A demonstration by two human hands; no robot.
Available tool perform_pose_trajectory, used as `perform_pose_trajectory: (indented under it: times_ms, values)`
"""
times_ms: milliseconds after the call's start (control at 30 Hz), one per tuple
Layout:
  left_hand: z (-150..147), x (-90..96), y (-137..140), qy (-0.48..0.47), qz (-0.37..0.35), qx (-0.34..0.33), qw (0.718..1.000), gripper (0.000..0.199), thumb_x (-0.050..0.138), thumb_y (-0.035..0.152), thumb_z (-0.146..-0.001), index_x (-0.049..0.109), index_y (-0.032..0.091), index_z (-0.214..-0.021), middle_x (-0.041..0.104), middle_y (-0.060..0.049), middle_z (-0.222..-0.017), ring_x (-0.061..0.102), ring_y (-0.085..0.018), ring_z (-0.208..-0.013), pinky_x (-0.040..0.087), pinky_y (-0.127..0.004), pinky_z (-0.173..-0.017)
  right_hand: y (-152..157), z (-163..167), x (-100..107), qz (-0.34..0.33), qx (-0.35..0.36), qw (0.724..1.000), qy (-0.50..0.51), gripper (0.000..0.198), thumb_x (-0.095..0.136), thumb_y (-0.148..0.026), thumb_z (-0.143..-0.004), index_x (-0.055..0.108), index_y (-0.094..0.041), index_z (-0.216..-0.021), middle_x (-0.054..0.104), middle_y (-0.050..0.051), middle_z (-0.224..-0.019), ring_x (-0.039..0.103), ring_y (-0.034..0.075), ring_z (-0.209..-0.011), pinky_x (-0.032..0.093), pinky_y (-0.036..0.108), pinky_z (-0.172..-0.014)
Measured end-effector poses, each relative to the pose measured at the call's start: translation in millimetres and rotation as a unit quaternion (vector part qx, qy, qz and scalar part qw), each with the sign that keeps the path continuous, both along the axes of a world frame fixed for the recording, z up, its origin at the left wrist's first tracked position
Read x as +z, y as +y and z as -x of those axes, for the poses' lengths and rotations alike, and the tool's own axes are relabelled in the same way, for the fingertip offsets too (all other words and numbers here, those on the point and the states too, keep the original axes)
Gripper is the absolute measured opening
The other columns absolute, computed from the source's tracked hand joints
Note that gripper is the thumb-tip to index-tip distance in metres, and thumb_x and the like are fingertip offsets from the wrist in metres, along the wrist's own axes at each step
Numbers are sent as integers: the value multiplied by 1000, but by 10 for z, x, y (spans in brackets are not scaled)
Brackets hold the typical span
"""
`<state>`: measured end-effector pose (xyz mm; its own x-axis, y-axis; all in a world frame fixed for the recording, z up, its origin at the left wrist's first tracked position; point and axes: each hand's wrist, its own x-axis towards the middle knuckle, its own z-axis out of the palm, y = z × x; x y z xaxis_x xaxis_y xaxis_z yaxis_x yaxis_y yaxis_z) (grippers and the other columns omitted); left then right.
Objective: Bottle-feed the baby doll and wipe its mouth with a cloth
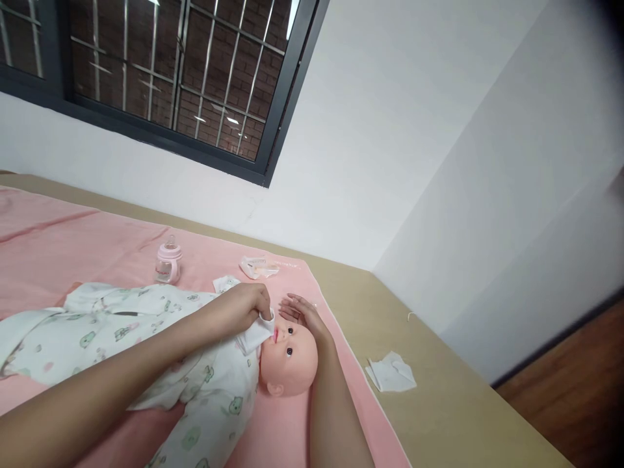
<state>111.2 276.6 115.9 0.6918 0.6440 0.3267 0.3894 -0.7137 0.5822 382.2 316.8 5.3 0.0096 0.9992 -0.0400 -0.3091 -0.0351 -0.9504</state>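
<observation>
A baby doll [292, 364] lies on its back on a pink mat, its bald head toward the right. It wears a white suit [131, 312] printed with small green and pink figures. My left hand [248, 302] reaches across its body from the left and pinches a folded white tissue [256, 335] at the doll's mouth and chin. Beyond the head, my right hand [299, 312] rests with its fingers stretched out and slightly curved, beside the doll's cheek. It holds nothing I can see; whether its palm touches the head is hidden.
A pink baby bottle [168, 263] stands on the pink mat [277, 432] behind the doll. Near it lies a crumpled clear plastic packet [258, 266]. Another white tissue [392, 374] is on the wooden surface [439, 403] at right. Behind are a wall and a barred window [175, 78].
</observation>
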Motion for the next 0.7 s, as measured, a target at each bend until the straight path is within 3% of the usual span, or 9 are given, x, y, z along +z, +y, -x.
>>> perform_pose_trajectory:
  times_ms: [267,433,700]
  values:
    - [-48,8,-60,52,-6,-22,998,43,43,-8,-64,75,19,-72,68,0,-86,62,-12,-75,42,-20,-67,-8,-2,11,-3,-3,1000,-9,35,78,-32,-68,65,-22,-98,73,6,-93,71,22,-89,51,41,-95]
    - [-44,-11,-16,34,-1,11,999,40,43,-8,-65,73,17,-75,68,-2,-89,62,-14,-80,43,-21,-74,25,-28,-40,-7,5,1000,-3,36,79,-34,-68,65,-21,-99,73,6,-95,70,22,-93,51,42,-97]
    - [-62,-86,62,25,-25,46,998,37,44,-4,-72,74,17,-78,67,-3,-90,61,-14,-81,42,-21,-73,40,-42,-69,-1,7,1000,6,39,80,-34,-69,65,-22,-103,72,7,-103,69,21,-96,50,43,-99]
